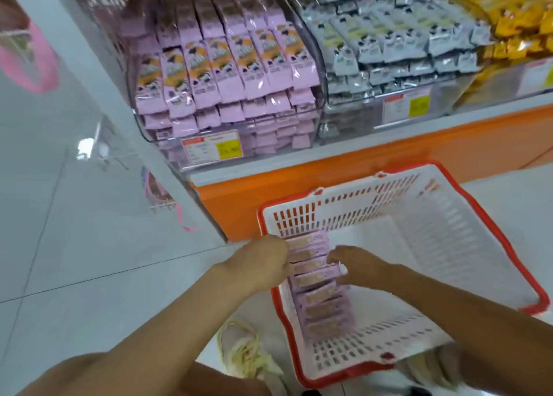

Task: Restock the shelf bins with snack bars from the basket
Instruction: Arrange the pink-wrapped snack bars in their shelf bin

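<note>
Left hand (263, 264) curls over the 9 o'clock edge of the bars (317, 294), fingertips hidden. Right hand (356, 268), fingers bent, grips their 3 o'clock edge. The bars stand in a row along the basket's (359, 198) 9 o'clock wall. Pink bin (221, 75) at 11 o'clock, grey bin (389, 51) at 1, orange shelf base (389, 162) between.

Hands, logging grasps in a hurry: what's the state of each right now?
Left hand: gripping the pink snack bars.
Right hand: gripping the same bars.
</note>
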Action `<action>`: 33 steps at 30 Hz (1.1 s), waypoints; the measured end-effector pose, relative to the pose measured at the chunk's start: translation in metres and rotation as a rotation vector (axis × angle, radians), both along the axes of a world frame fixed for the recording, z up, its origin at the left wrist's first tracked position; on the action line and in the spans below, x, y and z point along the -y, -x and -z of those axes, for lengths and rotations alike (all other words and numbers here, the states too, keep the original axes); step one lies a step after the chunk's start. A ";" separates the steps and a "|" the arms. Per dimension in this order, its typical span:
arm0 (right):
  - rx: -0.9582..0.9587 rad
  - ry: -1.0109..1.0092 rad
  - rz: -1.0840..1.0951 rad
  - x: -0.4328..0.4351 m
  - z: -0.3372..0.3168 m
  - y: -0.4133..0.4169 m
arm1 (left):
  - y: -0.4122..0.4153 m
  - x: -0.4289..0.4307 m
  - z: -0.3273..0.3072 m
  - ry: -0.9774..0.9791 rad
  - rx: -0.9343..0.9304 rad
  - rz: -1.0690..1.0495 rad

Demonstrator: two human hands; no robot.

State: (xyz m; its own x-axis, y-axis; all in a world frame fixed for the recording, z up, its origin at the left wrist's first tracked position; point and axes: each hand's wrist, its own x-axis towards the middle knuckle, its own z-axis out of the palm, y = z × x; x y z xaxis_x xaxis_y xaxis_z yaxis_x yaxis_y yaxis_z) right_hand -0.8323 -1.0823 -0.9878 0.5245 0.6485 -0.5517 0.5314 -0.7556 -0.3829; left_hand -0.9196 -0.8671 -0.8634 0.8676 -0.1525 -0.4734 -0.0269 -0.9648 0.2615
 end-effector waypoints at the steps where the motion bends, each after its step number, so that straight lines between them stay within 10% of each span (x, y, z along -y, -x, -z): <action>1: -0.026 0.016 -0.012 0.006 0.018 0.004 | 0.000 0.003 0.005 -0.021 -0.037 0.014; 18: 0.201 0.130 -0.179 -0.008 0.105 0.039 | -0.018 -0.010 0.040 -0.002 -0.068 0.047; 23: -0.259 -0.092 0.302 -0.005 0.073 0.032 | -0.015 -0.016 0.041 0.092 -0.090 -0.016; 28: -1.300 -0.531 0.818 0.012 0.006 0.030 | -0.014 -0.016 0.032 0.195 -0.083 -0.122; 33: -1.748 -0.957 0.845 0.009 -0.053 0.032 | -0.022 0.000 -0.012 0.564 -0.057 -0.387</action>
